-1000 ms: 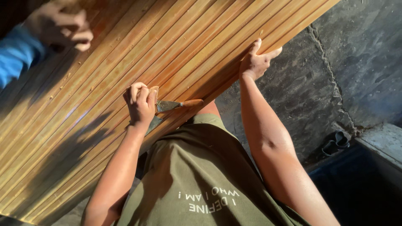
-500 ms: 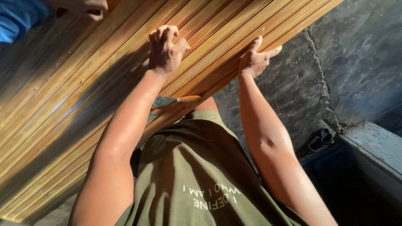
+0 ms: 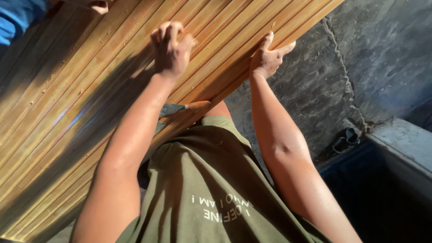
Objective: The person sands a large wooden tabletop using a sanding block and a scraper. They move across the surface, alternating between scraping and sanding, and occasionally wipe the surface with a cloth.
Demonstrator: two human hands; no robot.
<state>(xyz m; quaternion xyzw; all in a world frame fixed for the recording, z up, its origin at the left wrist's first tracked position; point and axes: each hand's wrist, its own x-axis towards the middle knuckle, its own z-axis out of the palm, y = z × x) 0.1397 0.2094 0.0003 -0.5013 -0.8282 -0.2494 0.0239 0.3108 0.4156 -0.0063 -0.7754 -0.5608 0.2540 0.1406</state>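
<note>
Wooden slat panel looks stiff and heavy; left hand presses clenched on it, right hand grasps its edge.

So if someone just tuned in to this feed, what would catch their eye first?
The wide panel of ribbed wooden slats, lit orange by the sun, fills the left and top of the view. Both bare hands are on it: the left hand curled against its face near the middle, the right hand gripping its edge by the dark rough wall. A blue sleeve of another person shows at top left.
</note>
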